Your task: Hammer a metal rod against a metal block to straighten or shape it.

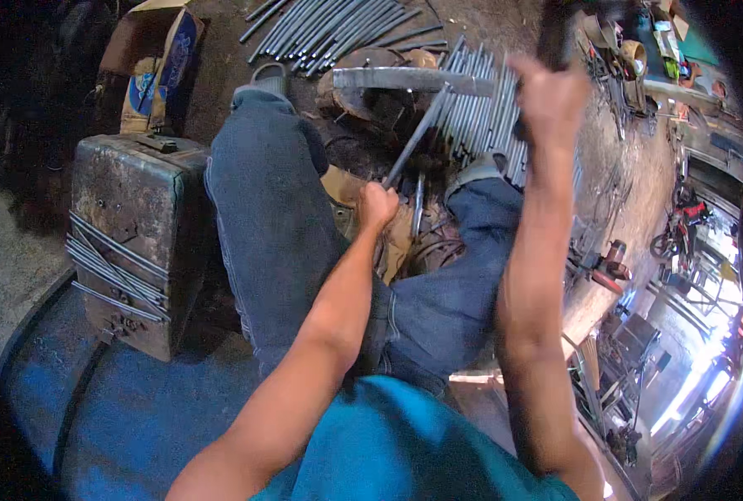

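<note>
My left hand [378, 205] is closed around the lower end of a grey metal rod [417, 140]. The rod slants up and away to the right, its far end at a flat, bright-edged metal bar [413, 79]. This bar lies crosswise over a rounded, rusty block [346, 104] between my feet. Raised to the right of the bar, my right hand [551, 100] is closed and smeared by motion. A dark, blurred shape [562, 37] shows just above that fist; its kind cannot be made out.
Several similar metal rods [326, 33] lie in a pile at the far side, with another bundle [472, 104] under the bar. On the left stand a rusty metal box [129, 242] and an open cardboard box [150, 63]. Tools and scrap clutter a wooden bench [630, 192] at right.
</note>
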